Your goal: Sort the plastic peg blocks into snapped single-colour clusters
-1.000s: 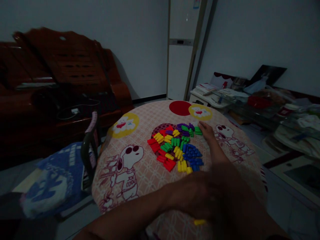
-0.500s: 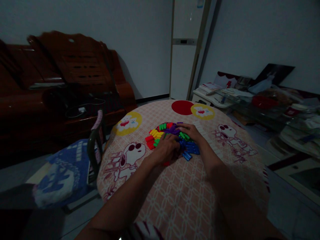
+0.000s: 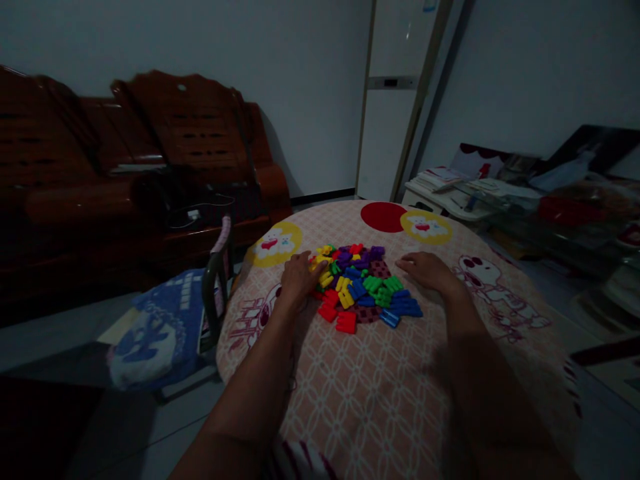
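A loose heap of small plastic toy blocks in yellow, red, purple, blue and green lies on the round table. My left hand (image 3: 299,275) rests at the heap's left edge, fingers apart, its thumb against the yellow blocks (image 3: 326,277). To the right of the heap, my right hand (image 3: 425,269) is low over the cloth with its fingers stretched out, apart from the blocks. Green blocks (image 3: 381,291) and blue blocks (image 3: 406,305) lie nearest to it. Red blocks (image 3: 346,323) sit at the near side, purple blocks (image 3: 373,253) at the far side.
A patterned tablecloth (image 3: 350,393) covers the table. At left stands a chair (image 3: 215,287) with a blue cloth (image 3: 170,327); a wooden sofa (image 3: 195,127) is behind it. On the right, a cluttered glass-topped stand (image 3: 530,213) runs along the wall.
Both hands first reached the heap, then moved apart to its two sides. The blocks have been mixed and shifted, with colours more scattered. The view has turned slightly left.
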Available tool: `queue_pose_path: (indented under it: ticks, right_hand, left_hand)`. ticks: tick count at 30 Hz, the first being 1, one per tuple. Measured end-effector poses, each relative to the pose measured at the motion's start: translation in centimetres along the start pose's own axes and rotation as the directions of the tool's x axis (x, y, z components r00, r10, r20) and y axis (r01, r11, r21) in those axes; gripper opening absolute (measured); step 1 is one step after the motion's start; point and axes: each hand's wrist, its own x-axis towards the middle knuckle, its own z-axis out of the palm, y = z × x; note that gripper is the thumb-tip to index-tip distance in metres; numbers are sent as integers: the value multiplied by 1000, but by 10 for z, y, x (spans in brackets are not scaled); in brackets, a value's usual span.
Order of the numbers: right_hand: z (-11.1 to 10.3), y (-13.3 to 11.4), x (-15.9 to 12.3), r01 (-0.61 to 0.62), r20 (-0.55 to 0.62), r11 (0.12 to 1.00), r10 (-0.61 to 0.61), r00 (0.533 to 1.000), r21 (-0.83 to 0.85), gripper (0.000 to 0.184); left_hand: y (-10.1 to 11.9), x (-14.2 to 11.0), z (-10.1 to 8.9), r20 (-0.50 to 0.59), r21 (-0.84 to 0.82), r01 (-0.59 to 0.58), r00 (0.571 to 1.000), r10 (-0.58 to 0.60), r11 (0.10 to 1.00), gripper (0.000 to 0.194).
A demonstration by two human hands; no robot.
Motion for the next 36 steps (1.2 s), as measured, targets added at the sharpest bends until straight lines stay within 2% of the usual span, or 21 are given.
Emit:
queue_pose_path:
  ticks: [2,4,7,10,14,17,19,21,23,25,26,28,31,33,36]
  right_hand:
    - [-9,11,-6,-187,142,979,197,970,-81,34]
    - [-4,16,-9,-267,276,964,260,925,-11,36]
    - [18,9,-7,-201,344,956,119,931,213,47]
    - [40,-6,-4,-115,320,906,-23,947,407,52]
    - [51,-19,-3,-91,302,807,-111,947,583,58]
    - [46,-14,-2,-73,242,770,-109,964,634,59]
    - [40,-5,1,-68,189,790,-62,980,610,50]
    - [35,5,5,-65,82,816,22,996,574,39]
    - [33,13,8,-73,-41,831,115,992,552,32]
    - [34,17,10,-82,-96,834,159,983,545,28]
    - [36,17,9,-83,-92,836,157,983,542,28]
    - [40,15,8,-83,-43,844,125,991,530,28]
    - [43,10,5,-61,19,866,60,998,496,24]
    - [42,5,2,-46,74,881,13,997,470,20]
    - [42,-8,-3,-17,225,908,-85,971,418,23]
  left_hand:
    - [-2,-1,-1,58,62,93,994,-96,994,70]
    - [-2,-1,1,100,71,98,989,-105,993,72]
    - [3,2,7,114,2,43,993,-43,999,65]
    - [15,8,16,87,-150,-106,989,120,983,55]
    - [37,22,25,40,-389,-354,916,400,851,51]
    - [48,32,29,52,-524,-378,880,472,763,49]
    - [50,35,32,77,-600,-330,883,463,729,46]
    - [46,35,34,73,-646,-265,912,403,716,43]
    - [38,33,34,59,-632,-187,956,287,752,39]
    - [32,28,33,53,-554,-125,981,184,823,35]
    - [30,26,32,65,-508,-118,982,175,853,33]
    - [29,21,30,100,-450,-173,965,241,876,31]
    - [35,15,27,119,-463,-274,923,366,843,31]
    - [39,13,26,94,-494,-276,926,367,824,34]
    - [36,15,26,52,-518,-228,954,297,824,34]
